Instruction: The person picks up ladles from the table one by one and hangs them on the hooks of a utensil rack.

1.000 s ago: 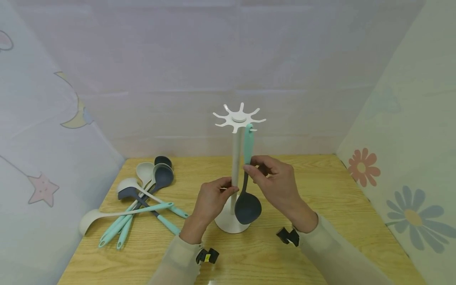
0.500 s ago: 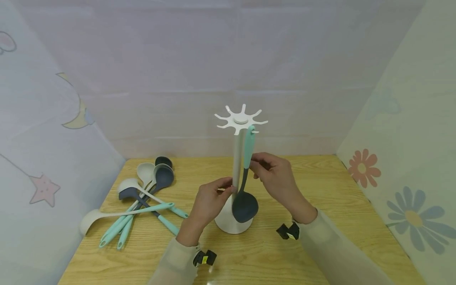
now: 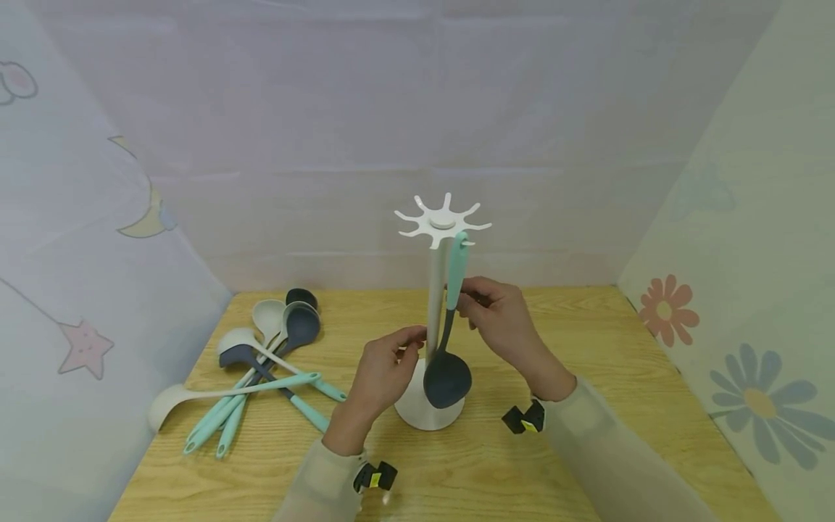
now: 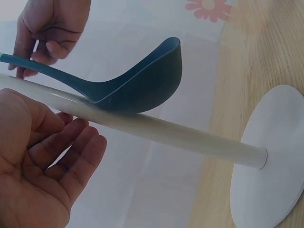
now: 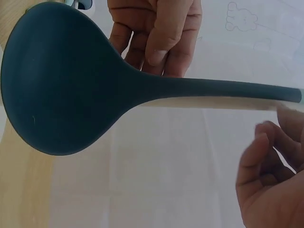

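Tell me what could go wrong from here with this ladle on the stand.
The ladle appears to hang from the stand only by the end of its handle, so a nudge from the right hand close beside it might unhook it. With its load on one side, the stand could perhaps tip if bumped; the left hand is near but not wrapped around it.

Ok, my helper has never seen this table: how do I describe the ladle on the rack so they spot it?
On the wooden table stands a white utensil rack, hooks radiating from its top. From a near-side hook, a dark ladle hangs bowl-down by its mint-green handle. The other utensils lie jumbled on the table at left; it alone hangs.
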`<action>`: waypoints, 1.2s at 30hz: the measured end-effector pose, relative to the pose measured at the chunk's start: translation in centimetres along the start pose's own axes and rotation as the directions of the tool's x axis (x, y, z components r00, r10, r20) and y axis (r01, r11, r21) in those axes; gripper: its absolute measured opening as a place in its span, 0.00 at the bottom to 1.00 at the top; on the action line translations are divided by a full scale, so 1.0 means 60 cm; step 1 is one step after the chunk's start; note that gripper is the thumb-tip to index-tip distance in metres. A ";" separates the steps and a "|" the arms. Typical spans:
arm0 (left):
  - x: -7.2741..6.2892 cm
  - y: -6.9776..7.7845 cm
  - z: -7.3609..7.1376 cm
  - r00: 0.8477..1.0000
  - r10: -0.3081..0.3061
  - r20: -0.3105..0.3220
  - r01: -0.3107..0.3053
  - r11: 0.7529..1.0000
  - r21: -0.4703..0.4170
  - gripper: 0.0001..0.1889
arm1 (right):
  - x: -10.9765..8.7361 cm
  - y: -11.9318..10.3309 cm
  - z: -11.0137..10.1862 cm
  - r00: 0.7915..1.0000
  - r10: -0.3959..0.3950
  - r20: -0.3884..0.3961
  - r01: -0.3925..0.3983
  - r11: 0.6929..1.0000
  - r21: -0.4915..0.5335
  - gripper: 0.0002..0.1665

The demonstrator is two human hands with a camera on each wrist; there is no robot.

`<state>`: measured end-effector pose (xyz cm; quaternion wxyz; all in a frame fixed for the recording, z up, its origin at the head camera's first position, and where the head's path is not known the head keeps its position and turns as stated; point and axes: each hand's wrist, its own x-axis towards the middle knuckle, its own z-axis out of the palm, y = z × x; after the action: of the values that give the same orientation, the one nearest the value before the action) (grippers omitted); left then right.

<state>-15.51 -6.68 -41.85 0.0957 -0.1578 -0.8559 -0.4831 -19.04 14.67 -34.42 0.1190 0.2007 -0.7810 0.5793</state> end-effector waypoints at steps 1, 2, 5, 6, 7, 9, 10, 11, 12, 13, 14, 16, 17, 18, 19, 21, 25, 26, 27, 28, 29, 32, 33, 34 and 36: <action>-0.001 0.000 0.000 1.000 0.001 -0.001 -0.001 1.000 -0.001 0.16 | -0.002 -0.003 0.001 0.999 -0.019 -0.038 0.019 1.000 0.001 0.09; -0.001 0.000 0.001 1.000 0.001 -0.002 -0.001 1.000 -0.003 0.16 | -0.004 -0.008 0.001 0.996 -0.045 -0.082 0.045 0.999 0.006 0.08; -0.001 0.001 0.001 1.000 -0.001 -0.005 0.001 1.000 -0.013 0.16 | -0.003 -0.027 -0.003 0.966 -0.152 -0.208 0.159 0.987 0.017 0.07; -0.002 0.002 0.001 1.000 -0.003 -0.007 0.003 1.000 -0.017 0.16 | -0.001 -0.035 -0.005 0.953 -0.187 -0.239 0.199 0.980 0.024 0.06; -0.001 0.003 0.001 1.000 -0.003 -0.009 0.003 1.000 -0.020 0.16 | 0.001 -0.043 -0.008 0.939 -0.222 -0.262 0.239 0.971 0.032 0.06; -0.001 0.004 0.001 1.000 -0.006 -0.010 0.006 1.000 -0.025 0.16 | 0.007 -0.060 -0.014 0.912 -0.283 -0.298 0.307 0.951 0.038 0.06; -0.001 0.003 0.001 1.000 -0.007 -0.011 0.007 1.000 -0.026 0.16 | 0.010 -0.068 -0.017 0.900 -0.303 -0.313 0.332 0.942 0.043 0.06; -0.001 0.003 0.002 1.000 -0.008 -0.012 0.008 1.000 -0.028 0.16 | 0.013 -0.076 -0.020 0.889 -0.318 -0.328 0.352 0.935 0.047 0.06; -0.001 0.003 0.002 1.000 -0.008 -0.012 0.008 0.999 -0.031 0.16 | 0.016 -0.083 -0.023 0.881 -0.326 -0.343 0.363 0.931 0.047 0.07; -0.001 0.003 0.002 1.000 -0.007 -0.011 0.007 0.999 -0.034 0.16 | 0.019 -0.090 -0.026 0.873 -0.333 -0.356 0.372 0.927 0.044 0.07; -0.001 0.002 0.002 1.000 -0.006 -0.011 0.006 0.999 -0.039 0.16 | 0.022 -0.097 -0.028 0.867 -0.334 -0.369 0.376 0.926 0.044 0.07; -0.001 0.001 0.003 1.000 -0.004 -0.010 0.003 0.999 -0.042 0.16 | 0.029 -0.108 -0.032 0.863 -0.331 -0.381 0.373 0.927 0.041 0.09; -0.001 0.001 0.003 1.000 -0.003 -0.009 0.003 0.999 -0.042 0.16 | 0.033 -0.112 -0.034 0.866 -0.326 -0.379 0.367 0.929 0.041 0.09; -0.001 0.000 0.003 1.000 0.000 -0.009 -0.001 0.999 -0.040 0.16 | 0.036 -0.116 -0.035 0.871 -0.317 -0.374 0.358 0.933 0.042 0.10; -0.001 0.000 0.003 1.000 -0.001 -0.009 0.001 0.999 -0.039 0.16 | 0.039 -0.119 -0.036 0.878 -0.309 -0.366 0.348 0.936 0.045 0.10; -0.001 0.000 0.003 1.000 -0.007 -0.008 0.007 0.999 -0.034 0.16 | 0.044 -0.124 -0.037 0.891 -0.294 -0.346 0.329 0.943 0.048 0.10; 0.000 0.001 0.003 1.000 -0.020 -0.006 0.020 0.999 -0.037 0.16 | 0.047 -0.127 -0.036 0.902 -0.285 -0.325 0.317 0.947 0.048 0.07; 0.000 0.001 0.003 1.000 -0.019 -0.007 0.019 0.999 -0.036 0.16 | 0.047 -0.128 -0.036 0.901 -0.290 -0.324 0.321 0.946 0.046 0.06; 0.000 0.002 0.003 1.000 -0.019 -0.007 0.019 0.999 -0.037 0.16 | 0.048 -0.128 -0.036 0.899 -0.299 -0.321 0.329 0.944 0.042 0.06; 0.000 0.002 0.003 1.000 -0.017 -0.007 0.016 0.999 -0.036 0.16 | 0.048 -0.128 -0.036 0.896 -0.309 -0.318 0.337 0.941 0.037 0.06; 0.000 0.003 0.003 1.000 -0.013 -0.007 0.012 0.999 -0.035 0.16 | 0.048 -0.128 -0.036 0.893 -0.319 -0.317 0.346 0.938 0.031 0.05; 0.000 0.005 0.002 1.000 0.002 -0.005 -0.002 0.999 -0.034 0.16 | 0.049 -0.130 -0.035 0.883 -0.341 -0.322 0.367 0.930 0.020 0.05; 0.000 0.006 0.002 1.000 0.008 -0.003 -0.008 0.999 -0.031 0.17 | 0.049 -0.130 -0.035 0.879 -0.349 -0.325 0.374 0.927 0.015 0.05; 0.001 0.007 0.001 1.000 0.014 -0.001 -0.014 0.999 -0.032 0.17 | 0.049 -0.130 -0.035 0.874 -0.356 -0.332 0.381 0.925 0.011 0.04; 0.001 0.008 -0.002 1.000 0.020 0.002 -0.020 0.999 -0.028 0.17 | 0.049 -0.131 -0.036 0.862 -0.370 -0.345 0.396 0.918 0.006 0.03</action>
<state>-15.40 -6.51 -41.38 0.0974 -0.1682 -0.8476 -0.4938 -18.21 14.23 -25.82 0.3558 0.2542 -0.6706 0.5992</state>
